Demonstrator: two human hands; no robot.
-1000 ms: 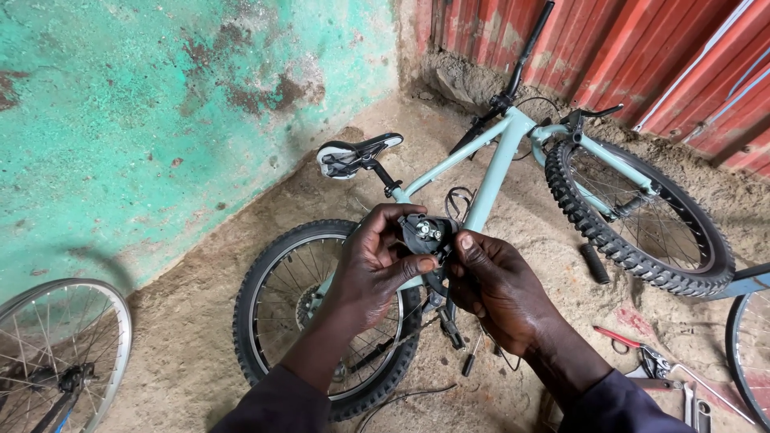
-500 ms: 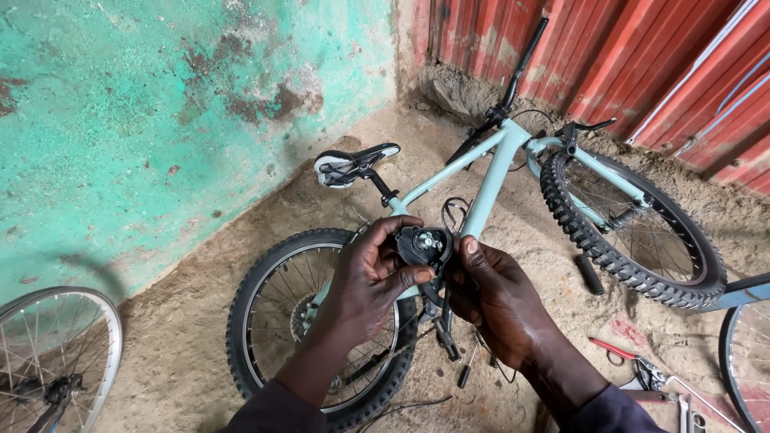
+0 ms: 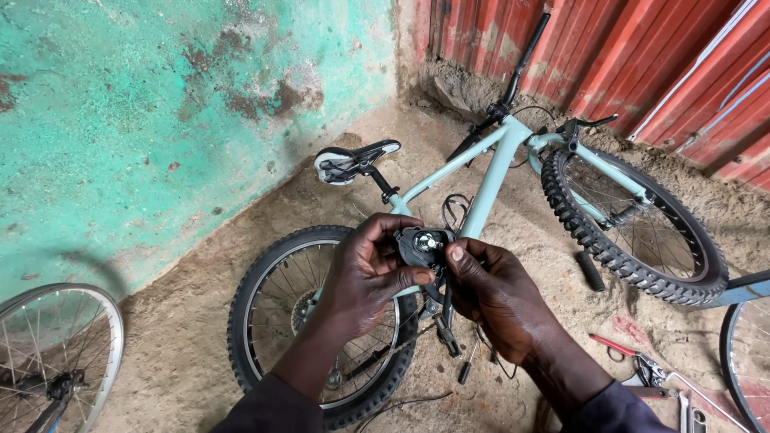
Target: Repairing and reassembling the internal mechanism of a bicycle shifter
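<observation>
- Pale green mountain bike lying flat on the sandy floor, jammed into the corner between the teal wall and the red corrugated sheeting. Not much room up there; the open floor is nearer the camera.
- Loose spoked wheel at the left edge, well apart from the bike.
- Pliers with red handles on the ground, bottom right.
- Left hand and right hand both closed on a small black gear shifter, held up over the rear wheel, right thumb pressing its edge.
</observation>
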